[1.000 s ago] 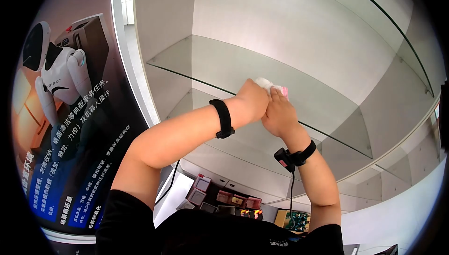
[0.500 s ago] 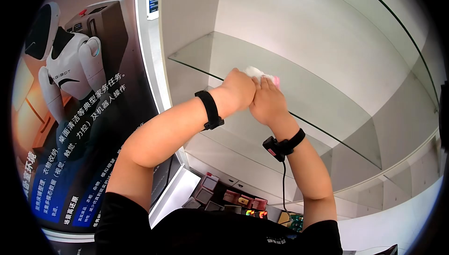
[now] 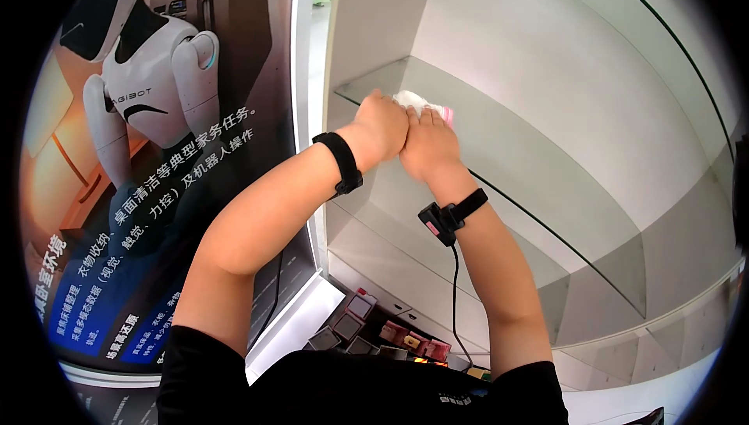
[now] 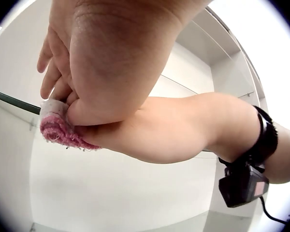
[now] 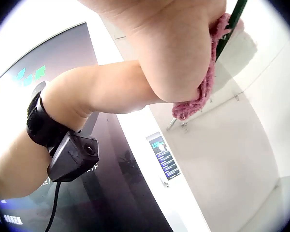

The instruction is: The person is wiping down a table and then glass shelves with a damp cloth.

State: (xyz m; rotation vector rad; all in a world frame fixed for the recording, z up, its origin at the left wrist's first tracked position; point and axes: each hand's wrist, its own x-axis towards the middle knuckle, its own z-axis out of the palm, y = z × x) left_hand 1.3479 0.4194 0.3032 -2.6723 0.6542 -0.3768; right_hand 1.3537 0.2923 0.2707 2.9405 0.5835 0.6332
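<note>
A white and pink cloth (image 3: 410, 100) is folded over the front edge of a glass shelf (image 3: 530, 140), close to the shelf's left end. My left hand (image 3: 382, 130) grips it at the edge; in the left wrist view its fingers curl round the cloth's rolled pink end (image 4: 58, 131). Right beside it, my right hand (image 3: 431, 144) holds the same cloth, fingers lying on top of the glass. In the right wrist view the pink fabric (image 5: 206, 89) shows under this hand, wrapped about the green glass edge (image 5: 230, 31). The hands touch each other and hide most of the cloth.
A pale cabinet side wall (image 3: 370, 31) stands just left of the hands. Another glass shelf (image 3: 663, 35) runs above. A printed robot banner (image 3: 179, 191) borders the left side. Below, several small boxes (image 3: 413, 339) lie low down. A cable (image 3: 457, 292) hangs from the right wrist camera.
Both hands have slid left along the glass edge with the cloth, nearer to the shelf's left end. The head view has turned left, showing more of the banner.
</note>
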